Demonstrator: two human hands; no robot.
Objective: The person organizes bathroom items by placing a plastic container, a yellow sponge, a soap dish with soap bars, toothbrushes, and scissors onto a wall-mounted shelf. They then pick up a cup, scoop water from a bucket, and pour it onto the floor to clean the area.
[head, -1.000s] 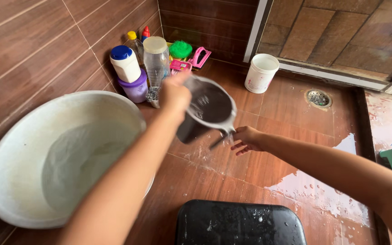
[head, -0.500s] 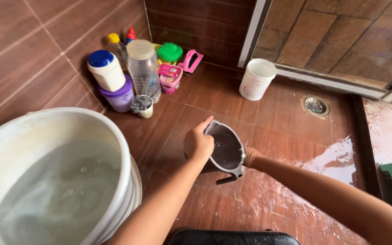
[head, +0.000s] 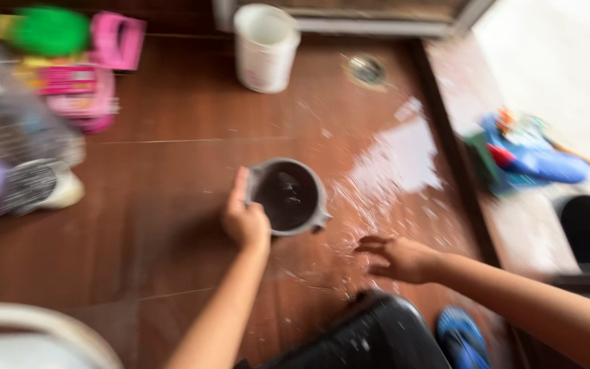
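A black stool is sitting nearest, low on the wet floor. Just past it, the right hand is hovering with fingers spread, holding nothing. The left hand is gripping the rim of a gray scoop above the floor. Farther back, a white bucket is standing near a drain.

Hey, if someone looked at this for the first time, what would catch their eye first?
Probably the grey pot at the centre, held at its rim by the left hand above the wet brown tile floor. The right hand hovers open nearby, beside the shiny puddle. A white bucket stands at the top, with bright pink and green plastic things at upper left.
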